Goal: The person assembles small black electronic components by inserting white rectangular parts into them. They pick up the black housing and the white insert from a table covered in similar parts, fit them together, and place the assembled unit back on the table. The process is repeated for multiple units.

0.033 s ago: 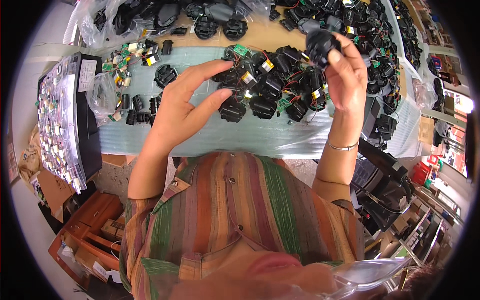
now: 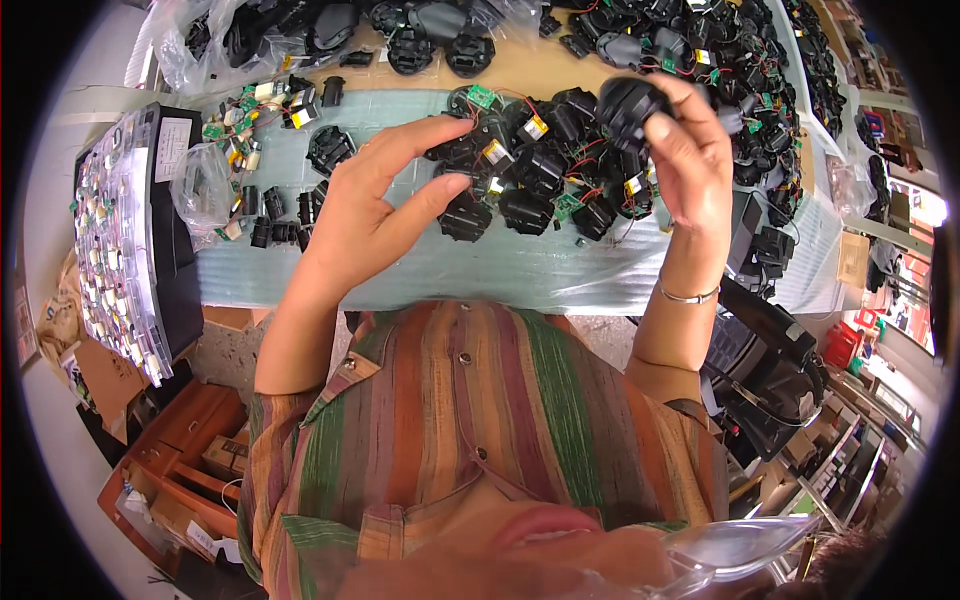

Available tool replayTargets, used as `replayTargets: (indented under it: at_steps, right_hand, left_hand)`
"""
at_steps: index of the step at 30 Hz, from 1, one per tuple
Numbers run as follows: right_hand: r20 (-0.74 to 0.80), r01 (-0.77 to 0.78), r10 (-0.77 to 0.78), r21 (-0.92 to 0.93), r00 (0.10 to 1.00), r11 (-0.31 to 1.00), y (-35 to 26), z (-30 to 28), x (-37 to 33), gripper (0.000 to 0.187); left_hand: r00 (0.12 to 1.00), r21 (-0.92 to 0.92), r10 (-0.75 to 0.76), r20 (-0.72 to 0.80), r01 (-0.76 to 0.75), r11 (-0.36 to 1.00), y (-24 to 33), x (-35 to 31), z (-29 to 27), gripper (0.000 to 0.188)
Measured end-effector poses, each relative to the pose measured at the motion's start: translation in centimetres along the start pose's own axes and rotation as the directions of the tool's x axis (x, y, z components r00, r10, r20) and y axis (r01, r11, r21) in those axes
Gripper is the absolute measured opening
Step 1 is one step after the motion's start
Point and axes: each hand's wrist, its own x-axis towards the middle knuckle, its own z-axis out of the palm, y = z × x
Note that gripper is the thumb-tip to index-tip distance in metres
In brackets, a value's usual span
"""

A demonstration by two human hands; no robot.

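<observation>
My right hand (image 2: 690,150) is closed on a rounded black plastic housing (image 2: 632,112), gripped between thumb and fingers and lifted over the right end of a cluster of parts. My left hand (image 2: 375,205) has its thumb and forefinger spread apart at the cluster's left end, with nothing held between them. Below them lie several black plastic housings (image 2: 527,212), with red wires, small green circuit boards (image 2: 481,97) and silver battery cells with yellow tape (image 2: 535,128). Whether the left fingertips touch a housing, I cannot tell.
A foam sheet (image 2: 400,285) covers the table's near part. At left stand a clear compartment box (image 2: 120,240) of small parts and a crumpled plastic bag (image 2: 200,190). More black housings (image 2: 440,20) lie at the back, and wired parts (image 2: 765,150) are heaped at right.
My right hand has brought the black housing slightly left and nearer to me, turning it a little. My left hand has barely moved.
</observation>
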Motion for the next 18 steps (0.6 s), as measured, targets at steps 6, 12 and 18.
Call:
replayTargets:
  at_steps: [6, 12, 18]
  right_hand:
    - [-0.028, -0.175, 0.194, -0.571, 0.981, 0.802, 1.1, -0.7, -2.9, 0.036]
    - [-0.07, -0.062, -0.004, -0.896, 0.998, 0.439, 3.6, -0.6, -4.9, 0.036]
    - [-0.081, -0.032, -0.099, -0.906, 0.992, 0.422, 2.6, 0.0, -5.0, 0.042]
  left_hand:
    - [0.999, 0.134, 0.02, -0.024, -0.017, 0.991, -1.6, 1.4, 0.9, 0.042]
    - [0.982, 0.508, 0.168, -0.086, -0.102, 0.855, -6.1, 5.0, 0.6, 0.042]
    - [0.962, 0.736, 0.252, 0.103, -0.244, 0.632, -9.4, 9.5, 2.4, 0.036]
